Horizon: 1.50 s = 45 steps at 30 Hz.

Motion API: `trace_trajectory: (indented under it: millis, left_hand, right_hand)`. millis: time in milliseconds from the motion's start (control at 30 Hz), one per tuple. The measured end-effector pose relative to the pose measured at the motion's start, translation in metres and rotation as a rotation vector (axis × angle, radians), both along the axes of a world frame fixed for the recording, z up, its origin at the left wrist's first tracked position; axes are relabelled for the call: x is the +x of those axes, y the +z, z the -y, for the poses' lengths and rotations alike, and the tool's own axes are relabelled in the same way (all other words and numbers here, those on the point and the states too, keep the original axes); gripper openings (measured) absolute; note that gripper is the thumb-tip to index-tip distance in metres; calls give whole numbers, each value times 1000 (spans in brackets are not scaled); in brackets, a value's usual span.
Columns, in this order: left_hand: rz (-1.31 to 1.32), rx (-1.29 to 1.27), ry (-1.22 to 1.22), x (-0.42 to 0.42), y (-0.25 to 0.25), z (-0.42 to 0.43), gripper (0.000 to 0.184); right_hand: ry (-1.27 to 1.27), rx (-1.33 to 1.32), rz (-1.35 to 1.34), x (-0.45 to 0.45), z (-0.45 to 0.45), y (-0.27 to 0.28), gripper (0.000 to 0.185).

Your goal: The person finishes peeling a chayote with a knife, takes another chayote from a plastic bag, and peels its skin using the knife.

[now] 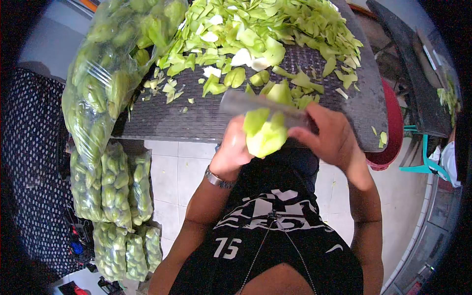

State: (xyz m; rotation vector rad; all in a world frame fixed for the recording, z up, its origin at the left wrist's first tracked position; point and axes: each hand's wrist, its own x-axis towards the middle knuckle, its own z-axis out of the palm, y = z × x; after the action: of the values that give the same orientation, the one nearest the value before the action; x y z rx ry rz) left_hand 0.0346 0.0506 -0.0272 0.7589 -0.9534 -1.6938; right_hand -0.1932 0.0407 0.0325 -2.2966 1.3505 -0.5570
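In my left hand (233, 147), below the table's near edge, I hold a peeled pale green fruit (268, 140) with cut flaps at its top. My fingers curl around its left side, and a metal watch sits on that wrist. My right hand (337, 135) is closed on the handle of a broad-bladed knife (237, 103). The blade is smeared by motion and lies across the top of the fruit, pointing left. Just beyond the blade, pale green slices (280, 92) lie on the table (182, 123).
A big heap of green slices (314, 24) covers the far tabletop. A clear bag of whole green fruits (98, 93) hangs over the left edge. Several packed bags (115, 191) rest below it. A red tub (391, 147) and a turquoise stool (425, 157) stand right.
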Motion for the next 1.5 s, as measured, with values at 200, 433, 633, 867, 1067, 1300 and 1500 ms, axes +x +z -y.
trace_trajectory:
  millis: [200,433,633,867,1067,1300,1500]
  left_hand:
    - [-298,391,-104,-5,20,9,58]
    - [-383,438,-188,0,15,20,55]
    - [-403,435,-110,-1,5,10,50]
    - [-357,402,-308,13,8,10,57]
    - [-348,454,-89,10,27,12,49]
    - [-367,465,255,-14,19,15,49]
    - [-494,419,28,-12,15,17,44]
  right_hand:
    - [-121,64,-31,-25,29,-5,53]
    - [-199,227,179,-17,19,-7,49]
    - [9,21,45,3,-1,-1,52]
    - [-256,-20,-48,-41,39,-24,52]
    - [-449,199,152,-78,50,-28,45]
    - [-121,224,73,-2,-12,9,52]
    - [2,-47,47,15,-26,0,55]
